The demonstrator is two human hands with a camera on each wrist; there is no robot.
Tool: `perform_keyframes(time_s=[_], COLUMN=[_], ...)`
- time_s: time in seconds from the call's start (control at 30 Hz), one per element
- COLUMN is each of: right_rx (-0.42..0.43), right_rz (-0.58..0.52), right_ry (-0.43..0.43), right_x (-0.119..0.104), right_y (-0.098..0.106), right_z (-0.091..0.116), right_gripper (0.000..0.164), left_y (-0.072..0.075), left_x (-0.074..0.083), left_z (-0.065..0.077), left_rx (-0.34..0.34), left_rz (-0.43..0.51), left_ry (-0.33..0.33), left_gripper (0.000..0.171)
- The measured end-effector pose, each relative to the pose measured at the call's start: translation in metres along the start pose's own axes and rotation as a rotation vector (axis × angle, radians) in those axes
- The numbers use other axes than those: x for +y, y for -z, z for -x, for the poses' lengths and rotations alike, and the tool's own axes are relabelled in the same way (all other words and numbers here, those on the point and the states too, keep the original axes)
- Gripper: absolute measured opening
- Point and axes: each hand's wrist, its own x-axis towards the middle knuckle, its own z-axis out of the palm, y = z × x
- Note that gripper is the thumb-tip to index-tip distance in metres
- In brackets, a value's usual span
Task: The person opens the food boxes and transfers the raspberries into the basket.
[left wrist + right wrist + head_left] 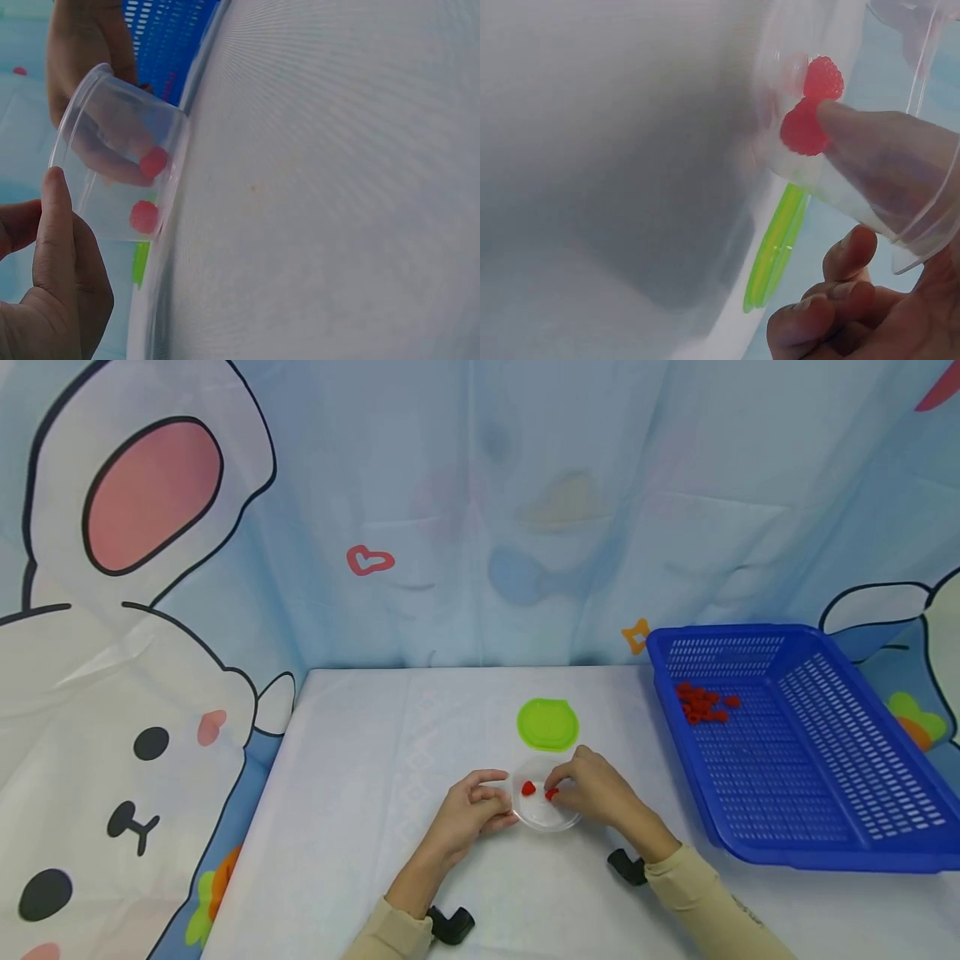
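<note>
A clear plastic cup [546,823] stands upright on the white-covered table. My left hand [474,810] holds it from the left side, fingers at its rim. My right hand [592,787] reaches into the cup from the right and pinches a red raspberry [804,127] low inside, near the bottom. Another raspberry [528,788] lies on the cup's bottom, left of the pinched one. In the right wrist view, the remaining right fingers [801,324] stay outside the cup, curled.
Just behind the cup lies a bright green lid [547,724]. A blue perforated basket [787,777] stands on the right, with several red raspberries [701,703] in its left part. A printed cloth [450,468] hangs behind the table.
</note>
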Motion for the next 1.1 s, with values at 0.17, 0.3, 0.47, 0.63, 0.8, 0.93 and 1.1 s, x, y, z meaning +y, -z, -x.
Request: perform_keyframes(time_s=[0.17, 0.3, 0.47, 0.63, 0.8, 0.93, 1.1], right_rx=[0.016, 0.041, 0.062, 0.092, 0.123, 0.138, 0.177], right_rz=[-0.065, -0.086, -0.116, -0.145, -0.187, -0.228, -0.247], right_ry=[0.059, 0.104, 0.128, 0.107, 0.079, 0.093, 0.083], right_x=[0.006, 0.01, 0.011, 0.011, 0.013, 0.014, 0.007], right_y=[-0.002, -0.003, -0.003, -0.001, 0.003, 0.009, 0.026], right_z=[0.0, 0.0, 0.002, 0.003, 0.005, 0.007, 0.017], right_gripper=[0.013, 0.014, 0.014, 0.015, 0.015, 0.015, 0.015], left_y=[0.001, 0.001, 0.001, 0.001, 0.0, -0.001, -0.001], left_x=[-0.001, -0.001, -0.002, -0.001, -0.001, -0.001, 0.0], left_z=[0.0, 0.0, -0.001, -0.002, -0.002, -0.002, -0.002], left_rx=[0.001, 0.002, 0.006, 0.005, 0.007, 0.012, 0.017], left_rz=[-0.011, -0.015, -0.018, -0.022, -0.015, -0.014, -0.019], left_ry=[0.003, 0.004, 0.005, 0.011, 0.014, 0.018, 0.025], left_gripper=[0.04, 0.04, 0.04, 0.04, 0.041, 0.04, 0.04])
